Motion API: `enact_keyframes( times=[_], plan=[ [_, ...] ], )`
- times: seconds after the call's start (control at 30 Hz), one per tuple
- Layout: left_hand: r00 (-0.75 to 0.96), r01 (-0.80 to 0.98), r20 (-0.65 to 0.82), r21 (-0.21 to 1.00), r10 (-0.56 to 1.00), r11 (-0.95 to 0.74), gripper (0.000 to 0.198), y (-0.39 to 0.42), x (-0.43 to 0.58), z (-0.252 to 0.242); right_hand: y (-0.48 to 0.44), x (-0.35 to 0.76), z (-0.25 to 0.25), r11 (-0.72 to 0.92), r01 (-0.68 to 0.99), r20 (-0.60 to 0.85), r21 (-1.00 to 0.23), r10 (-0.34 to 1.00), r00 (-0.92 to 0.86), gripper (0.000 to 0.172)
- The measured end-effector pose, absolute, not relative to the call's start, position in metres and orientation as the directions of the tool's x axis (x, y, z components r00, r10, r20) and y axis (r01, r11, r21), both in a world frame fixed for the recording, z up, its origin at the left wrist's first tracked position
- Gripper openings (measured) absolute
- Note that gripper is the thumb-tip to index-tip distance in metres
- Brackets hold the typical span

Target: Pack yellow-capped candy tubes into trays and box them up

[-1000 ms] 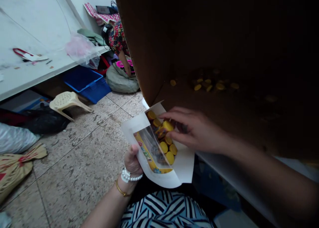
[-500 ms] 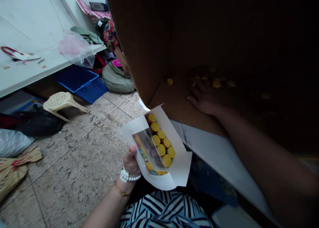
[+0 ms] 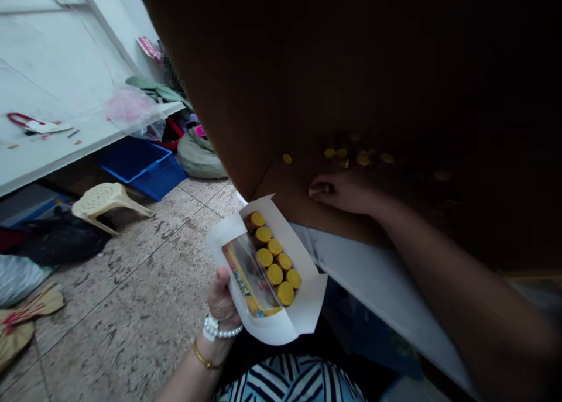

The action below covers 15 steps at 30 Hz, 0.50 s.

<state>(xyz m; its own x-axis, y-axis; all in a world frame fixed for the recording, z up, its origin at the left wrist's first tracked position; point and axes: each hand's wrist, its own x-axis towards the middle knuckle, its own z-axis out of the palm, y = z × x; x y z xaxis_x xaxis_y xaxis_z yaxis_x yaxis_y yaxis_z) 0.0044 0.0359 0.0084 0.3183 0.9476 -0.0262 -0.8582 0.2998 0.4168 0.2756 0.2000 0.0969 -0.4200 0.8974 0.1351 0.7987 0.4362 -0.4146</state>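
A large cardboard box (image 3: 272, 92) stands on the white bench (image 3: 377, 291). Inside it, the right hand (image 3: 345, 191) lies curled near loose yellow caps (image 3: 362, 158), its grip unclear. The left hand (image 3: 222, 299) clasps an open white carton (image 3: 267, 270) of packed yellow caps (image 3: 274, 267).

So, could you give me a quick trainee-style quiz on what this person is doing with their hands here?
1. Which hand holds the open white card box?
2. True or false: the right hand is inside the large brown carton.
3. Fill the gap: a ___ bracelet circles the wrist beside that white box.

Key: 1. The left hand. 2. True. 3. Pearl.
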Motion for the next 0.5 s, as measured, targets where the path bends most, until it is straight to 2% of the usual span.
enact_keyframes(
  times=[0.1, 0.17, 0.23, 0.3, 0.37, 0.5],
  plan=[
    [0.319, -0.856, -0.032, 0.418, 0.947, 0.303, 0.042, 0.036, 0.003, 0.012, 0.168, 0.247, 0.119, 0.582, 0.566, 0.215, -0.584, 0.784, -0.583, 0.030],
    [0.307, -0.852, -0.046, 0.433, 0.951, 0.296, 0.044, 0.034, 0.003, 0.013, 0.146, 0.226, 0.127, 0.569, 0.477, 0.239, -0.670, 0.773, -0.587, 0.034],
    [0.295, -0.842, -0.062, 0.456, 0.953, 0.290, 0.041, 0.030, 0.004, 0.013, 0.128, 0.209, 0.126, 0.558, 0.435, 0.270, -0.707, 0.781, -0.563, 0.031],
    [0.298, -0.828, -0.058, 0.482, 0.953, 0.288, 0.036, 0.025, 0.005, 0.010, 0.116, 0.196, 0.117, 0.623, 0.414, 0.341, -0.664, 0.745, -0.573, 0.024],
    [0.319, -0.807, -0.053, 0.509, 0.946, 0.301, 0.030, 0.020, 0.004, 0.005, 0.110, 0.189, 0.108, 0.724, 0.380, 0.386, -0.576, 0.651, -0.654, 0.018],
    [0.341, -0.794, -0.096, 0.503, 0.935, 0.341, 0.037, 0.018, -0.004, -0.009, 0.115, 0.189, 0.107, 0.827, 0.271, 0.393, -0.492, 0.489, -0.779, 0.011]
  ],
)
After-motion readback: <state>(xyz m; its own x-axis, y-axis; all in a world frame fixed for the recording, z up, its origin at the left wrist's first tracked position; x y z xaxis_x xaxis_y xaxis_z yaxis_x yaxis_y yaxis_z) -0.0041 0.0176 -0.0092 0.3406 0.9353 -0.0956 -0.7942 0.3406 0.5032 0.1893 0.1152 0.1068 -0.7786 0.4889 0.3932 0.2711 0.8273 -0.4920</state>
